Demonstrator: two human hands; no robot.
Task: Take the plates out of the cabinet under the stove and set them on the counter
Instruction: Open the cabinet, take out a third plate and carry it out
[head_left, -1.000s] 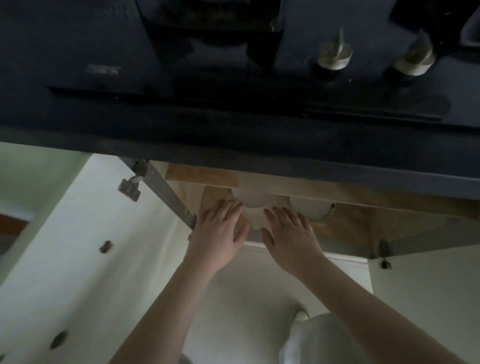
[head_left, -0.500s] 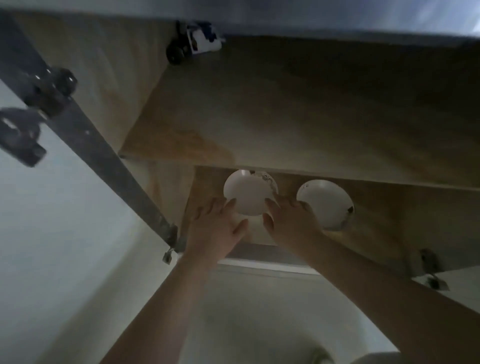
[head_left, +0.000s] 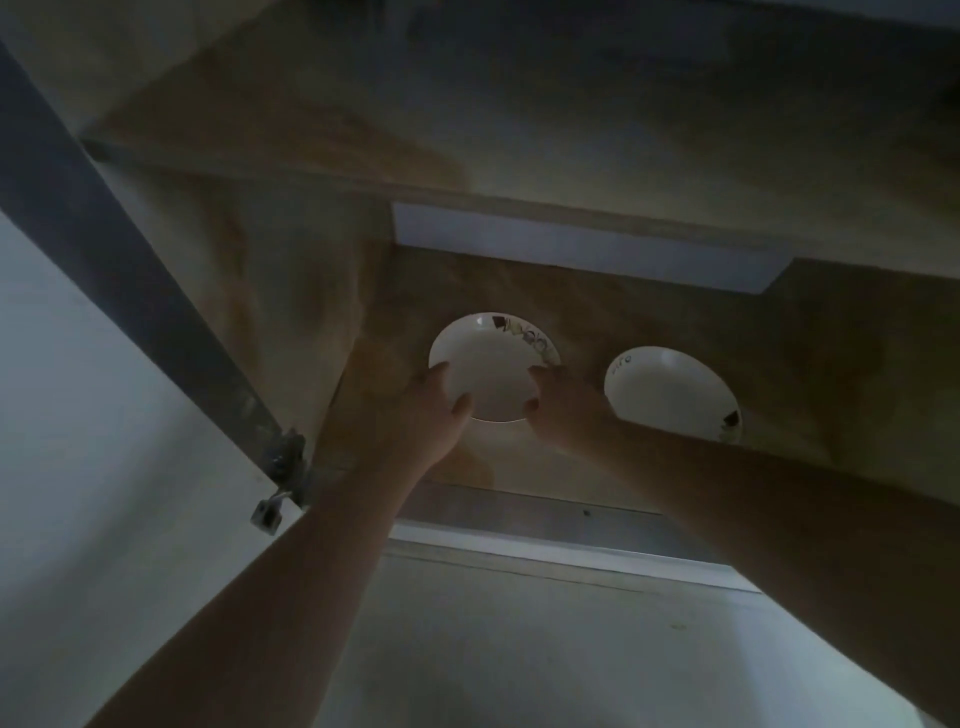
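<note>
Slippage looks likeliest: left hand (head_left: 415, 415) and right hand (head_left: 563, 410), fingers barely curled, touch opposite rims of 1 plate (head_left: 491, 371) between them, flat on the cabinet floor (head_left: 597, 322), second plate (head_left: 670, 392) just right.

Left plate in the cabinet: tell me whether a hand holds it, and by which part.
Both hands are at the left plate: the left hand at its left rim, the right hand at its right rim. A closed grip cannot be told.
</note>
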